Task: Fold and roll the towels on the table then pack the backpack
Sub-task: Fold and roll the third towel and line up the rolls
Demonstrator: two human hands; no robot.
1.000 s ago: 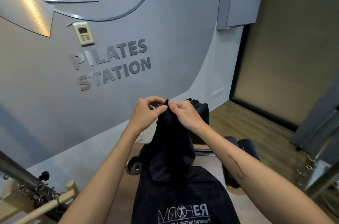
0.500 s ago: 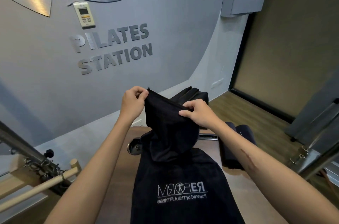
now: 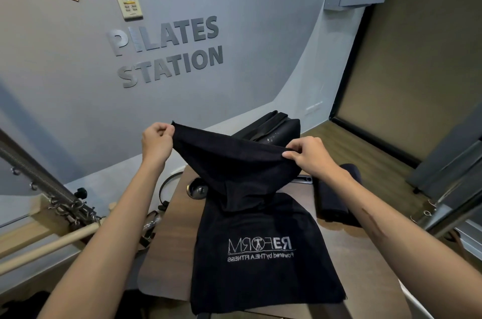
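Towel (image 3: pixel 250 240) work first: the black towel lies lengthwise on the wooden bench (image 3: pixel 167 240), its printed end toward the person and its far end lifted off the surface. The left hand (image 3: pixel 156 142) pinches one far corner, the right hand (image 3: pixel 309 155) pinches the other — each grip is clamped on cloth, and the edge between them sags a little. To fold it well, I would judge that the edge needs drawing taut and level before it comes down, so the corners land square on the near hem and the sides line up — the bunched cloth below the hands should be smoothed out too. The backpack (image 3: pixel 268 127) stands behind the towel at the bench's far end, and a dark roll (image 3: pixel 336 196) lies just right of the towel.
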